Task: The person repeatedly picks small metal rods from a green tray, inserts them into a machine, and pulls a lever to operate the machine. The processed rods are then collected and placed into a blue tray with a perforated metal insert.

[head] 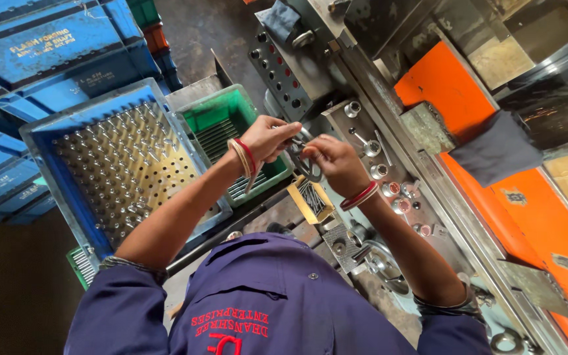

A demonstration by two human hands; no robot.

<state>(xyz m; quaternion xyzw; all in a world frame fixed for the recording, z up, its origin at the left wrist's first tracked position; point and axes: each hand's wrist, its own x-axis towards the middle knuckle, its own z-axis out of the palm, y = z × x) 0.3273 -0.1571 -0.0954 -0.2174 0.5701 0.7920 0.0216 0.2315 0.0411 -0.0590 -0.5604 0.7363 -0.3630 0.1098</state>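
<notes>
Both hands meet over the steel machine desk point(356, 141): left hand point(267, 138) and right hand point(333, 161) fingers pinched on a dark metal ring part point(302, 158). Green crate point(221, 118) just beside the left fingers, blue pin tray point(67, 128) further out. Orange machine guard point(455, 92) beyond the right fingers; grimy concrete floor point(198, 33).

Grey metal worktop and the trays it carries

The worktop point(363, 141) runs below and beyond the right hand point(336, 161), bearing round metal sockets and 2 red-topped knobs point(396, 197) just right of that hand; a small yellow tray of pins point(310, 199) sits right under it, a green crate point(221, 121) beside the left hand point(267, 137).
</notes>
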